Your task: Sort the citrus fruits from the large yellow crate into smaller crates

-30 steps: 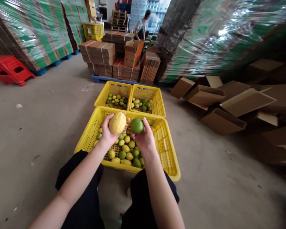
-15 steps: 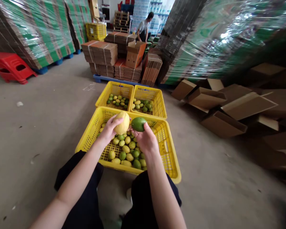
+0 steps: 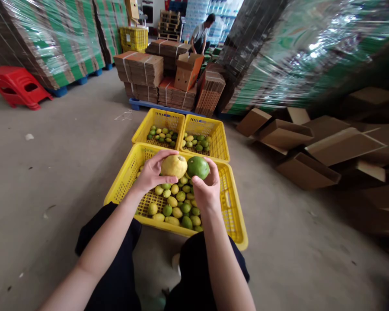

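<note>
My left hand (image 3: pixel 151 172) grips a large yellow lemon (image 3: pixel 174 166) between thumb and fingers. Beside it, my right hand (image 3: pixel 209 185) is closed around a green lemon (image 3: pixel 197 167), thumb at the front. Both fruits are held side by side, their ends turned towards me, above the near yellow crate (image 3: pixel 235 211). Inside that crate lie many yellow and green lemons (image 3: pixel 172 201), heaped mostly in the middle. My hands and the two fruits hide part of its far side.
Two smaller yellow crates, left (image 3: pixel 141 129) and right (image 3: pixel 222 138), hold more fruit beyond the near one. Flattened cartons (image 3: pixel 142 69) sit on a blue pallet (image 3: pixel 139 105). Open boxes (image 3: pixel 307 170) lie right, a red stool (image 3: pixel 19 86) left. A person (image 3: pixel 201 34) bends in the back.
Both fruits have been turned so their ends face me. The right hand has moved slightly right and its grip has turned, with the thumb now in front. The fruits are closer together.
</note>
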Tool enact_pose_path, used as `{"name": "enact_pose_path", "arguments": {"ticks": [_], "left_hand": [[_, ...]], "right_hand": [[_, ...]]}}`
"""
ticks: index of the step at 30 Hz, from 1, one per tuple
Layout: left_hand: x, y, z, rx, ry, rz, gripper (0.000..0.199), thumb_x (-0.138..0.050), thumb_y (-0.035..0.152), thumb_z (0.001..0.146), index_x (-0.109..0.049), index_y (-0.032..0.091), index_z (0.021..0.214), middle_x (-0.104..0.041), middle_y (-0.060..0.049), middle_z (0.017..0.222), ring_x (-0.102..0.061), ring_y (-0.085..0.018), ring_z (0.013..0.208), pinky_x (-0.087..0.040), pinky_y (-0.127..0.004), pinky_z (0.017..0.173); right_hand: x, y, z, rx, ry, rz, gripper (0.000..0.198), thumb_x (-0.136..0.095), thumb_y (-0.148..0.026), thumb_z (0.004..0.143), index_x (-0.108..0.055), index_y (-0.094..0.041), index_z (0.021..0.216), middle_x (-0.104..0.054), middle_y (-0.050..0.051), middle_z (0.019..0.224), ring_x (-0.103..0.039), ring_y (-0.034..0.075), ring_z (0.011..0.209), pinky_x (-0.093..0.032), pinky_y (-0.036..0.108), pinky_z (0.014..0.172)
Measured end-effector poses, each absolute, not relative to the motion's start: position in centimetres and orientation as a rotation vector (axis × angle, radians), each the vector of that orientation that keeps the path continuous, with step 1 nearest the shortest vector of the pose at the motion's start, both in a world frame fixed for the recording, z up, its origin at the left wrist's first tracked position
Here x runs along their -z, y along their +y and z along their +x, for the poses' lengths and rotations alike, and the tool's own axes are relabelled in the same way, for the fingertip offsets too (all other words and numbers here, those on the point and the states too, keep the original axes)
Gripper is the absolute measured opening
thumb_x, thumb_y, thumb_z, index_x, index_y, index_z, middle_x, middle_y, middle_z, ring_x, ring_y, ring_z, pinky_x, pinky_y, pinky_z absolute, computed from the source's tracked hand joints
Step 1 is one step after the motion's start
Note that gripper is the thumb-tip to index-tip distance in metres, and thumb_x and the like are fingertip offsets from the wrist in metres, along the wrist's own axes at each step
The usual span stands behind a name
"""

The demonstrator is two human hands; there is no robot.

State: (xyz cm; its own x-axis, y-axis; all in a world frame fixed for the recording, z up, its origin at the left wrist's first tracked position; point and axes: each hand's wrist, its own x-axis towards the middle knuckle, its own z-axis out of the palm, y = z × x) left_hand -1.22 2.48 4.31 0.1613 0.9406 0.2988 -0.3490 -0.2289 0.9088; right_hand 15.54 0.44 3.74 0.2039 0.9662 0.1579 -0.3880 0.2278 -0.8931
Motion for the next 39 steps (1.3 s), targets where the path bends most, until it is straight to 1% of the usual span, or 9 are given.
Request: {"name": "enact_pose_path", "arguments": {"ticks": [4,9,14,19,25,29,32,34,39], "left_hand": [[-4.5,2.6,-1.8,-1.385,0.657,1.306,0.058,-0.096,0.029,0.053,-0.076,0.030,0.107,-0.063,-0.004,0.119,-0.059,-0.028,0.117,-0.048,-0.042,0.104],[-4.6,2.7,-2.3,-1.351,0.667,1.325,0.058,-0.096,0.027,0.054,-0.075,0.029,0.109,-0.064,-0.006,0.123,-0.059,-0.029,0.120,-0.047,-0.043,0.105],[-4.1,2.9,-2.3,-1.281,0.700,1.171,0.063,-0.090,0.042,0.062,-0.069,0.025,0.118,-0.066,-0.008,0.128,-0.059,-0.033,0.123,-0.050,-0.043,0.101],[-3.0,3.6,-1.5,-1.154,0.785,0.868,0.055,-0.075,0.053,0.074,-0.060,0.024,0.117,-0.068,-0.008,0.120,-0.062,-0.032,0.117,-0.056,-0.044,0.090],[-2.6,3.7,-0.4,-1.103,0.908,0.775,0.055,-0.081,0.050,0.067,-0.060,0.022,0.110,-0.068,-0.008,0.121,-0.063,-0.029,0.114,-0.058,-0.033,0.077],[-2.3,3.7,0.1,-1.132,0.989,0.729,0.055,-0.085,0.045,0.062,-0.065,0.022,0.108,-0.069,-0.009,0.121,-0.063,-0.030,0.114,-0.059,-0.033,0.078],[-2.1,4.0,0.2,-1.132,0.941,0.584,0.044,-0.073,0.049,0.072,-0.066,0.020,0.103,-0.073,-0.010,0.105,-0.067,-0.029,0.105,-0.060,-0.039,0.082],[-2.2,4.2,0.0,-1.134,0.908,0.444,0.039,-0.060,0.051,0.081,-0.067,0.017,0.099,-0.074,-0.011,0.092,-0.070,-0.026,0.093,-0.061,-0.037,0.080],[-3.3,4.2,-0.2,-1.123,0.911,0.239,0.044,-0.043,0.045,0.092,-0.067,0.011,0.107,-0.072,-0.011,0.075,-0.064,-0.016,0.055,-0.054,-0.024,0.048]], "right_hand": [[-3.7,0.4,15.8,-1.065,-0.963,-0.809,0.061,-0.092,-0.031,0.054,-0.059,-0.033,0.106,-0.068,0.002,0.122,-0.062,0.027,0.118,-0.051,0.043,0.101],[-4.0,0.3,15.7,-1.041,-1.001,-0.811,0.060,-0.092,-0.030,0.055,-0.057,-0.032,0.103,-0.067,0.003,0.124,-0.061,0.026,0.120,-0.053,0.042,0.098],[-3.8,0.1,15.7,-1.140,-0.933,-0.863,0.057,-0.092,-0.033,0.056,-0.056,-0.031,0.101,-0.069,-0.001,0.103,-0.067,0.022,0.099,-0.054,0.039,0.092],[-3.1,0.6,15.6,-1.335,-0.812,-0.934,0.048,-0.088,-0.045,0.061,-0.057,-0.028,0.092,-0.068,-0.003,0.088,-0.068,0.020,0.080,-0.059,0.038,0.077],[-2.7,1.2,15.6,-1.393,-0.737,-0.956,0.042,-0.088,-0.046,0.062,-0.055,-0.025,0.078,-0.067,-0.004,0.082,-0.068,0.017,0.074,-0.062,0.036,0.073],[-2.3,1.4,15.8,-1.502,-0.672,-0.996,0.036,-0.085,-0.046,0.064,-0.062,-0.024,0.080,-0.069,-0.002,0.077,-0.069,0.020,0.071,-0.062,0.035,0.067],[-1.7,1.8,15.9,-1.583,-0.545,-0.996,0.029,-0.076,-0.046,0.070,-0.066,-0.023,0.083,-0.072,0.002,0.079,-0.069,0.022,0.072,-0.060,0.035,0.061],[-1.2,2.0,15.9,-1.602,-0.477,-0.957,0.025,-0.070,-0.045,0.073,-0.067,-0.022,0.083,-0.073,0.004,0.079,-0.069,0.023,0.070,-0.059,0.035,0.058],[-1.0,2.2,15.6,-1.629,-0.434,-0.902,0.025,-0.060,-0.037,0.073,-0.068,-0.021,0.091,-0.072,0.003,0.073,-0.064,0.020,0.053,-0.054,0.032,0.047]]}}
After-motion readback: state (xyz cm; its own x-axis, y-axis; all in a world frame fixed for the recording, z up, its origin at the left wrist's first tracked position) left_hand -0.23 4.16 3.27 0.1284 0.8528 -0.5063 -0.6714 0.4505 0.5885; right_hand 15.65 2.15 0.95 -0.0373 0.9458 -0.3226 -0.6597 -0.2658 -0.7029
